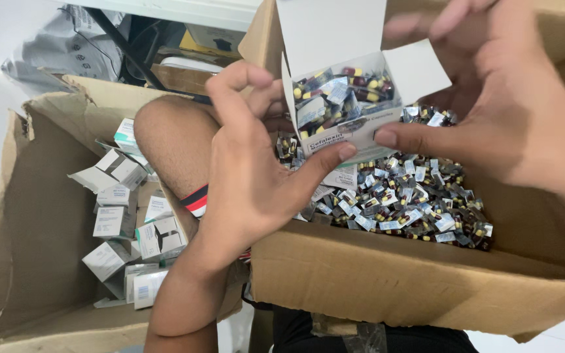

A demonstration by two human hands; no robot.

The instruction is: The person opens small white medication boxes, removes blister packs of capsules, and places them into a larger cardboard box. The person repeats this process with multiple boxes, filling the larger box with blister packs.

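Observation:
A small white carton (335,98) with its top flap open is full of blister strips of dark-red and yellow capsules. My left hand (250,176) grips it from the left, thumb pressed on its front face. My right hand (498,111) holds it from the right, thumb on the lower front edge, fingers curled above the flap. The carton hangs over a brown cardboard box (387,281) holding a heap of loose blister strips (407,196) of the same capsules.
A second, larger cardboard box (40,216) at the left holds several empty white medicine cartons (122,222). My bare knee (174,140) lies between the two boxes. Grey plastic bags (60,49) and dark clutter sit at the back.

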